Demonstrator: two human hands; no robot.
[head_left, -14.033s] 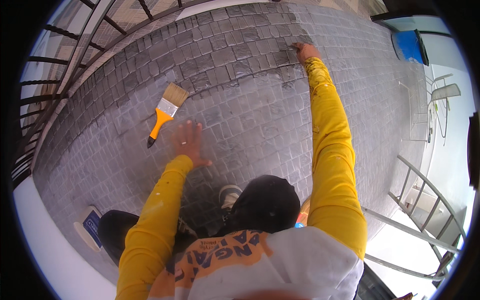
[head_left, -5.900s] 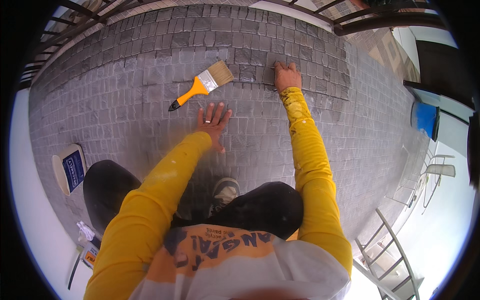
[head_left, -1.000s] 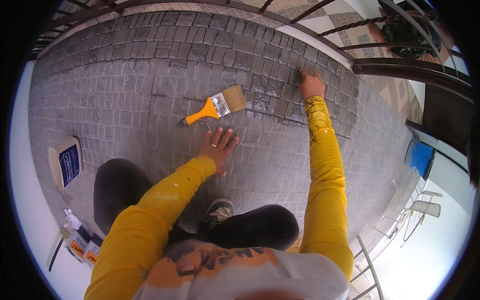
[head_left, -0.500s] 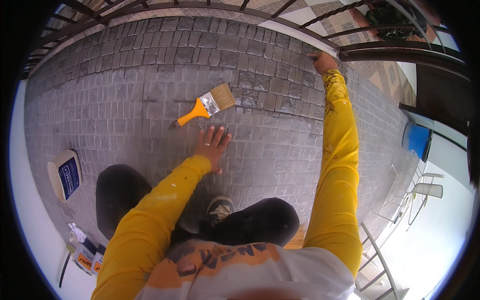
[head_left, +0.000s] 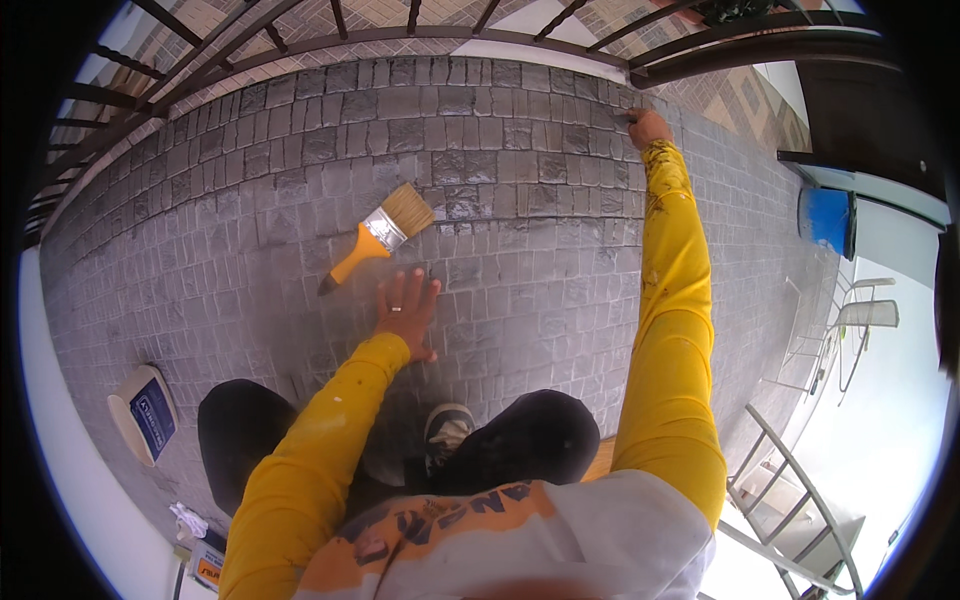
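My left hand (head_left: 405, 310) lies flat on the grey stone-block floor (head_left: 540, 310), fingers spread, a ring on one of them. Just beyond its fingertips rests a wide paintbrush (head_left: 371, 243) with a yellow handle and pale bristles, untouched. With the arm stretched far forward, my right hand (head_left: 651, 128) is down at the floor near the railing. Its fingers are closed together, and a small dark tip shows at them; what they hold, if anything, is too small to make out. Some blocks ahead look dark and shiny, as if wet.
A dark metal railing (head_left: 410, 38) borders the far edge. At the left stands a white tub (head_left: 146, 414) with a blue label; a crumpled white cloth (head_left: 188, 520) lies nearer. A blue container (head_left: 828, 220), a metal chair (head_left: 865, 314) and a metal ladder-like frame (head_left: 800, 490) are at the right.
The view has shifted, so the railing and tub sit lower in it. My right hand remains near the railing base, fingers still closed. My left hand and the paintbrush keep their places on the floor.
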